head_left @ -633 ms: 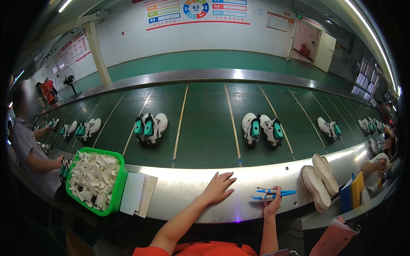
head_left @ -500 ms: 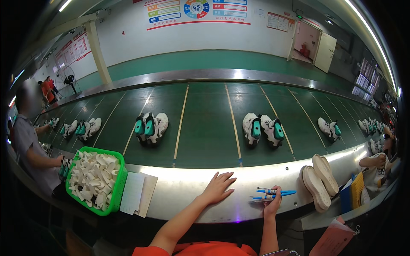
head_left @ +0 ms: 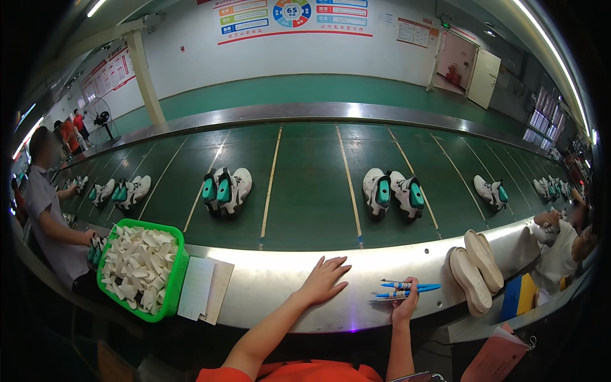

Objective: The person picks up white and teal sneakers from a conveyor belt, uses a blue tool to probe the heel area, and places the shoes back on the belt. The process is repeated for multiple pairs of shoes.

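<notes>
Tube lights [head_left: 97, 8] glow white at both upper sides. Glare streaks the metal counter [head_left: 267, 270] and the far rail [head_left: 254, 116], a violet glint marks the counter's near edge, and the green belt [head_left: 305, 191] looks dimmer. Straight lines bow toward the rim, corners sink into black, and a head [head_left: 44, 148] at left is blurred.

We wear a bright orange-red, short-sleeved fabric top [head_left: 347, 374] with dark marks near its upper edge; our left forearm [head_left: 266, 330], left grip [head_left: 323, 282], right forearm [head_left: 400, 347] and right grip [head_left: 405, 304] are bare.
</notes>
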